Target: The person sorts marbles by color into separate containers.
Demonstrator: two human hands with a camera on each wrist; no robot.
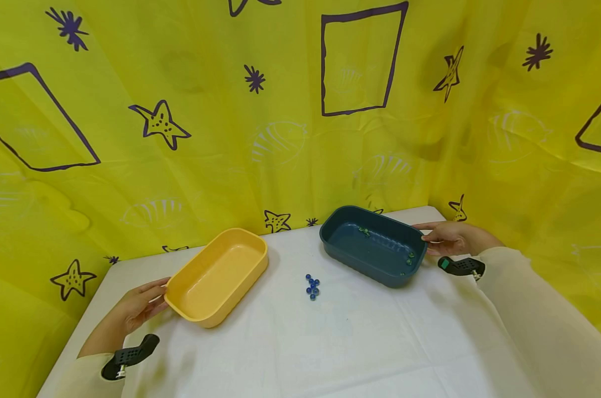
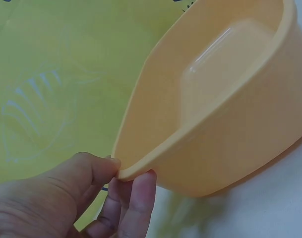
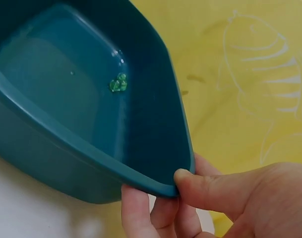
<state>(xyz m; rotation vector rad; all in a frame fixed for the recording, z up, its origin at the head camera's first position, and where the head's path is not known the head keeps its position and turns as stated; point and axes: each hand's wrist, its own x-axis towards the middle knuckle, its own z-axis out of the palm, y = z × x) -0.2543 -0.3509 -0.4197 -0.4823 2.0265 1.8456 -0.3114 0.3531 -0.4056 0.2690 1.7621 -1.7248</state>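
Note:
My left hand [image 1: 137, 307] pinches the near-left end of a yellow-orange plastic basin [image 1: 220, 276], thumb over the rim and fingers beneath it in the left wrist view. The inside of that basin shows bare. At the right, my right hand [image 1: 454, 239] grips the rim of a dark teal basin [image 1: 365, 268] by its right end, with the thumb on top. Small green glass beads [image 3: 118, 83] lie in the teal basin, clustered in separate spots on its floor. Between the two basins, several blue glass beads [image 1: 312, 287] sit grouped on the white cloth.
A white cloth [image 1: 300, 354] covers the table. Behind it and at both sides hangs a yellow curtain [image 1: 205, 166] with stars, fish and frames drawn on it, close behind both basins. A black camera mount is strapped to each wrist.

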